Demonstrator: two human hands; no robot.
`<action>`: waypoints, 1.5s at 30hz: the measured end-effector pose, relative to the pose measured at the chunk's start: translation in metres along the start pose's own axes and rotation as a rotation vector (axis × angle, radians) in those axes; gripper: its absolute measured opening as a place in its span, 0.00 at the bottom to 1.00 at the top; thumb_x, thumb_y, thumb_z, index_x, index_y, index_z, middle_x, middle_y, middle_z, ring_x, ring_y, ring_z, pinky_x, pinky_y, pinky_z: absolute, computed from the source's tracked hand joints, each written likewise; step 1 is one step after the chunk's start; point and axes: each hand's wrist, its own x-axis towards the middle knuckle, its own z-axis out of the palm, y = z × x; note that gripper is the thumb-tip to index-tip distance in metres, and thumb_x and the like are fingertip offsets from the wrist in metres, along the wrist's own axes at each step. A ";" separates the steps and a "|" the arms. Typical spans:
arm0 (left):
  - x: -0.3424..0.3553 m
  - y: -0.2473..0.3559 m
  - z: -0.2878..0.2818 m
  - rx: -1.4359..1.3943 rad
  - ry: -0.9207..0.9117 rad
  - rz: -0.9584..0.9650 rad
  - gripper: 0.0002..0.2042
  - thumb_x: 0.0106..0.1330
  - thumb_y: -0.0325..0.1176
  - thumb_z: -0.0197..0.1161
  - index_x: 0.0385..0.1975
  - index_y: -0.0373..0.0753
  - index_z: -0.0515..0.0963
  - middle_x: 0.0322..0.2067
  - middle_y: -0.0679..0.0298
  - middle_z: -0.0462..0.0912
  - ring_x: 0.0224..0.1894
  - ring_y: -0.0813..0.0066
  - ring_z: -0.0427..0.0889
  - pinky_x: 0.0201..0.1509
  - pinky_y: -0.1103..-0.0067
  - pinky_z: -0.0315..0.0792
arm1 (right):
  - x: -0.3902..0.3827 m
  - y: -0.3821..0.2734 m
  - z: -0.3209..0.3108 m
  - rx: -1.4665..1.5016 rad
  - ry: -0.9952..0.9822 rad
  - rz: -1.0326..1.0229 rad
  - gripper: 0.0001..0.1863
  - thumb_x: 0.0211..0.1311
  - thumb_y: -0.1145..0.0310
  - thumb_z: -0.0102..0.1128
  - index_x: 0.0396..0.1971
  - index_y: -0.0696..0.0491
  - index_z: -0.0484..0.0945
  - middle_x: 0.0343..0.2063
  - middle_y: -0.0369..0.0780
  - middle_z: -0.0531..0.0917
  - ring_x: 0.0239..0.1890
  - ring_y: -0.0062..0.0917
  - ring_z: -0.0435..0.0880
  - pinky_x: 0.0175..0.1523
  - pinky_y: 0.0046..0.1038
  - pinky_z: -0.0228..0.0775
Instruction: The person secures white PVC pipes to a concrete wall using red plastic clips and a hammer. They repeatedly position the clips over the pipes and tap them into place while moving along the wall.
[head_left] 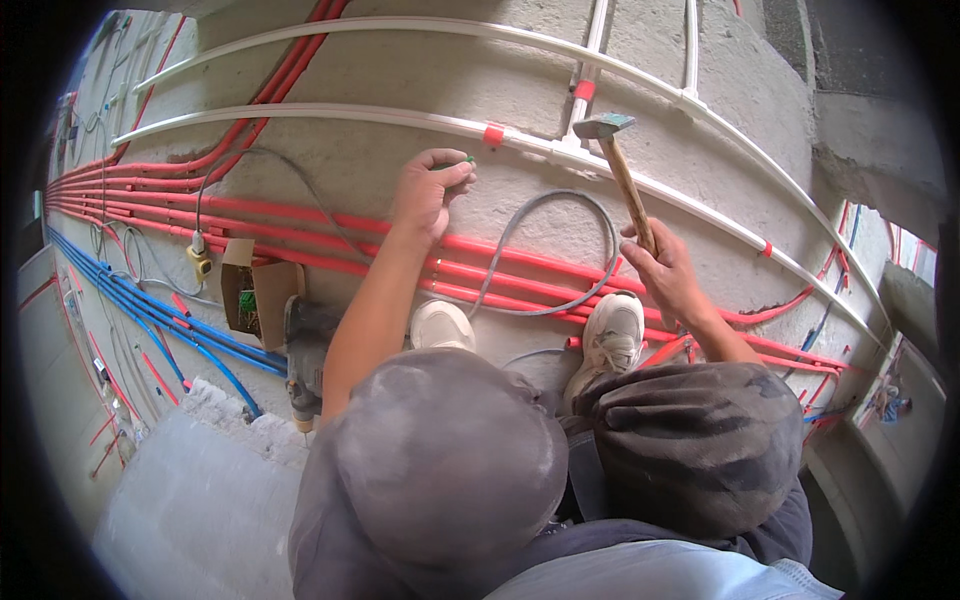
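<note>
Over the concrete floor (520, 222), to the right, the right hand (672, 272) had its fingers clamped round the near end of the claw-less hammer (626, 182)'s wooden handle. Farther left, the left hand (428, 195) pinched a small green piece (470, 160) between its fingertips. An open cardboard box (279, 290), left, held green pieces (247, 301). The hammer's long axis ran far-left to near-right, head foremost.

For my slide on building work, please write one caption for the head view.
Left hand pinching a small green piece, right hand gripping a wooden-handled hammer, near red conduits.
</note>
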 end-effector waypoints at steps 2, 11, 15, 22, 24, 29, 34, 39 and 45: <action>-0.001 -0.006 0.004 0.028 0.027 0.021 0.06 0.61 0.16 0.67 0.33 0.35 0.81 0.33 0.60 0.86 0.35 0.73 0.85 0.40 0.80 0.78 | -0.008 0.001 -0.003 -0.096 -0.007 -0.020 0.14 0.68 0.65 0.66 0.47 0.58 0.77 0.22 0.33 0.69 0.27 0.18 0.66 0.33 0.26 0.62; 0.002 -0.019 0.005 0.117 0.107 0.097 0.06 0.65 0.19 0.66 0.40 0.34 0.83 0.31 0.62 0.86 0.31 0.82 0.80 0.34 0.85 0.71 | 0.002 -0.007 -0.007 -0.306 -0.236 -0.031 0.16 0.70 0.61 0.63 0.48 0.58 0.79 0.22 0.41 0.72 0.26 0.28 0.70 0.33 0.32 0.64; 0.004 -0.023 0.014 0.319 0.135 0.182 0.10 0.66 0.20 0.65 0.46 0.33 0.84 0.31 0.64 0.87 0.30 0.84 0.78 0.34 0.86 0.71 | 0.002 0.004 -0.006 -0.163 -0.273 -0.068 0.17 0.72 0.61 0.61 0.51 0.58 0.78 0.23 0.45 0.74 0.26 0.33 0.72 0.33 0.34 0.65; 0.020 -0.039 0.020 0.397 0.171 0.311 0.08 0.63 0.22 0.69 0.41 0.30 0.86 0.33 0.63 0.88 0.34 0.82 0.82 0.41 0.82 0.76 | 0.011 0.015 0.004 -0.228 -0.234 -0.049 0.18 0.72 0.61 0.60 0.53 0.58 0.76 0.25 0.47 0.75 0.27 0.38 0.74 0.34 0.36 0.66; 0.022 -0.042 0.026 0.461 0.210 0.328 0.08 0.63 0.23 0.69 0.41 0.30 0.86 0.33 0.62 0.89 0.34 0.80 0.83 0.42 0.81 0.76 | 0.008 0.025 0.004 -0.236 -0.230 -0.040 0.18 0.72 0.62 0.60 0.53 0.58 0.76 0.26 0.48 0.76 0.28 0.40 0.75 0.36 0.37 0.67; 0.028 -0.049 0.035 0.832 0.307 0.519 0.07 0.63 0.22 0.69 0.40 0.30 0.85 0.36 0.59 0.89 0.35 0.75 0.84 0.42 0.77 0.77 | 0.004 0.035 0.006 -0.218 -0.231 -0.025 0.18 0.71 0.62 0.61 0.52 0.59 0.76 0.29 0.50 0.78 0.31 0.44 0.78 0.39 0.39 0.70; 0.031 -0.057 0.038 1.099 0.334 0.859 0.07 0.62 0.27 0.71 0.37 0.33 0.83 0.32 0.52 0.86 0.32 0.56 0.85 0.39 0.67 0.78 | 0.007 0.036 0.008 -0.227 -0.231 -0.046 0.19 0.71 0.61 0.62 0.52 0.60 0.76 0.30 0.50 0.79 0.33 0.45 0.79 0.40 0.39 0.71; 0.034 -0.068 0.036 1.307 0.378 0.886 0.08 0.63 0.32 0.70 0.37 0.38 0.80 0.30 0.53 0.85 0.32 0.50 0.84 0.36 0.61 0.77 | 0.012 0.033 0.011 -0.225 -0.234 0.004 0.19 0.71 0.61 0.62 0.52 0.60 0.76 0.31 0.51 0.79 0.33 0.45 0.79 0.40 0.39 0.71; 0.035 -0.062 0.030 1.328 0.365 0.886 0.10 0.62 0.35 0.71 0.37 0.40 0.80 0.29 0.56 0.85 0.34 0.52 0.85 0.36 0.62 0.77 | 0.022 0.015 0.019 -0.259 -0.237 -0.103 0.19 0.71 0.64 0.62 0.55 0.58 0.75 0.30 0.49 0.79 0.33 0.44 0.79 0.40 0.38 0.71</action>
